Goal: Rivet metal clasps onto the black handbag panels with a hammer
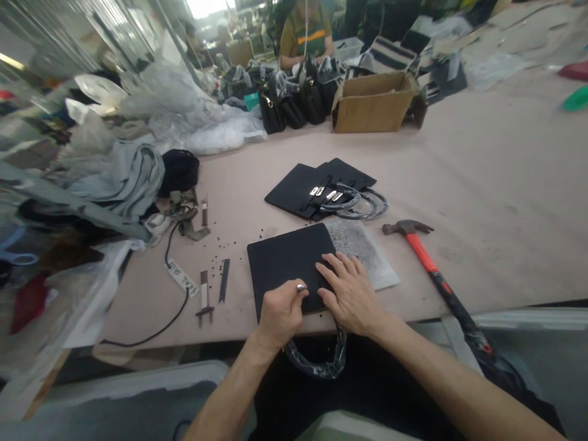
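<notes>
A flat black bag panel (287,260) lies at the near edge of the table, its wrapped handle (316,361) hanging over the edge. My left hand (280,312) is closed in a pinch on a small silver metal piece (301,286) at the panel's lower edge. My right hand (351,291) lies flat on the panel's right corner, fingers spread, holding nothing. Under the panel's right side sits a grey speckled sheet (367,251).
A red-handled hammer (429,260) lies to the right. Finished black panels with handles (328,193) are stacked further back. Small tools (204,297) and a black cable (169,312) lie left. A cardboard box (374,101), black bags and a seated person (305,33) are at the far side.
</notes>
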Available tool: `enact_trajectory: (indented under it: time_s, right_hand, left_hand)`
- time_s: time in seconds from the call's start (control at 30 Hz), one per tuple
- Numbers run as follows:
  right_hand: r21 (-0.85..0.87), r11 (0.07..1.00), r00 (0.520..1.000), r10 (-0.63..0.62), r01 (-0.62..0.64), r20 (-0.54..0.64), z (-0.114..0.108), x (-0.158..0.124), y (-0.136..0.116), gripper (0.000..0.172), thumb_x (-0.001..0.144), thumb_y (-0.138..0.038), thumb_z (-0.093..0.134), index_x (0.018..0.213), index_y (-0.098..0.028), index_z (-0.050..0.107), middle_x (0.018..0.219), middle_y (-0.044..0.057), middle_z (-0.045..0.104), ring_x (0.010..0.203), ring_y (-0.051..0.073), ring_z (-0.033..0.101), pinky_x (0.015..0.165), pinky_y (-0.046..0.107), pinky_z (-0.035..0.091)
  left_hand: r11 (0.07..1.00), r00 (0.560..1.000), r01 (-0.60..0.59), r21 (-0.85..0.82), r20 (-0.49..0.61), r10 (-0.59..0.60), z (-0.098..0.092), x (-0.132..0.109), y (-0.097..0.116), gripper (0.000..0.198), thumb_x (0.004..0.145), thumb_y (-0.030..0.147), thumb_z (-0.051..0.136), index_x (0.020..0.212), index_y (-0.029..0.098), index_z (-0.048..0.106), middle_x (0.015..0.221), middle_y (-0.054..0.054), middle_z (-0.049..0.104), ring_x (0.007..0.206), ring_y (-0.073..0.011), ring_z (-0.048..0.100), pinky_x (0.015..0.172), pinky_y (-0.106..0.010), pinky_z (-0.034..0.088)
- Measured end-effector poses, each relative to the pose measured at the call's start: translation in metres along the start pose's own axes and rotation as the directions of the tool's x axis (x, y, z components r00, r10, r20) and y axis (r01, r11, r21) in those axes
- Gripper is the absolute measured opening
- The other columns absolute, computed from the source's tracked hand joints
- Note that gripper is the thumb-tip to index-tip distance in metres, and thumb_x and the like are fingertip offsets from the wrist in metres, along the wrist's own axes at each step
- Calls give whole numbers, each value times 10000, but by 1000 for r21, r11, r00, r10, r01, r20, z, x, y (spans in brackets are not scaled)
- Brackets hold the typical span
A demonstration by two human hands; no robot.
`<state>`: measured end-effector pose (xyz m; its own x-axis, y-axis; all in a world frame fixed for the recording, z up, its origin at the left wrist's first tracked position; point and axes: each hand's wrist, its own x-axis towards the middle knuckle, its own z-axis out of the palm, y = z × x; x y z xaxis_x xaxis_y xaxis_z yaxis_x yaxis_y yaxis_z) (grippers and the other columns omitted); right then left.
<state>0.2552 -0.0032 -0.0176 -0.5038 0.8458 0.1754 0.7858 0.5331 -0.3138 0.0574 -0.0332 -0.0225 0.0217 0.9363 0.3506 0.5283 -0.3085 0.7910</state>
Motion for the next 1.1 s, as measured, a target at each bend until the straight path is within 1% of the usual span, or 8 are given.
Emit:
enact_trajectory:
  time_s: [0.07, 0.13, 0.2, 0.37, 0.53, 0.63, 0.83, 1.1]
  right_hand:
    - [9, 1000, 1000, 13, -13, 8, 5, -2, -1, 509, 979, -382, 494, 1440, -177, 555, 1551, 137, 465, 1454, 370, 326, 1195, 579, 218]
    - [20, 1000, 1000, 6, -7, 7, 3, -3, 2, 506, 977, -383, 496, 1433, -175, 565, 1549, 133, 470, 1451, 364, 330, 1196, 565, 226]
    - [25, 1000, 1000, 6, -6, 2, 0, -2, 4, 503, 971, -381, 503, 1424, -176, 577, 1546, 131, 477, 1447, 363, 339, 1194, 564, 233]
    - [24, 999, 1000, 26, -26, -6, 1, -1, 3, 507, 966, -385, 511, 1426, -181, 577, 1546, 122, 479, 1442, 361, 349, 1200, 571, 219]
    - [20, 999, 1000, 29, -29, -5, 4, -3, 3, 506, 974, -393, 492, 1431, -187, 568, 1555, 111, 466, 1452, 356, 332, 1208, 562, 193]
    - [19, 999, 1000, 28, -28, -7, 4, -3, 3, 498, 978, -388, 485, 1427, -189, 569, 1553, 109, 468, 1452, 354, 332, 1207, 557, 187]
    - [68, 997, 998, 27, -24, -48, 5, -2, 4, 476, 964, -391, 504, 1382, -180, 593, 1519, 129, 499, 1434, 345, 362, 1203, 550, 198]
    - [493, 870, 965, 129, 1, -228, 8, -6, 21, 498, 989, -502, 454, 1374, -198, 541, 1471, 159, 522, 1378, 303, 463, 1156, 532, 335]
  left_hand:
    - [946, 931, 222, -236, -236, -277, -9, 6, -6, 225, 961, 380, 525, 897, 185, 619, 757, -35, 706, 686, -174, 717, 665, -286, 582]
    - [847, 785, 351, -399, -369, -498, -25, 10, -15, 287, 924, 460, 558, 914, 176, 600, 743, -20, 695, 636, -173, 709, 618, -288, 579]
    - [832, 744, 482, -275, -373, -555, -44, 9, -27, 306, 868, 470, 623, 909, 167, 632, 732, -24, 701, 617, -179, 694, 610, -289, 562]
    - [753, 844, 511, 414, -408, -348, -69, -10, -45, 279, 883, 385, 575, 1004, 176, 715, 881, -99, 749, 830, -271, 707, 778, -386, 542]
    - [731, 910, 401, 551, -328, -252, -56, -23, -38, 259, 929, 321, 502, 949, 186, 723, 1004, -139, 733, 922, -291, 691, 810, -394, 515]
    - [743, 869, 488, 457, -331, -368, -45, -25, -29, 263, 918, 366, 548, 987, 180, 720, 904, -121, 740, 835, -284, 696, 752, -381, 509]
    - [732, 715, 670, -125, -158, -681, -38, -24, -25, 295, 813, 446, 663, 836, 154, 694, 728, -49, 725, 685, -213, 680, 647, -306, 516]
    - [782, 788, 484, -392, -192, -585, -40, -21, 3, 245, 844, 363, 671, 981, 160, 684, 875, -35, 755, 843, -183, 703, 819, -307, 551]
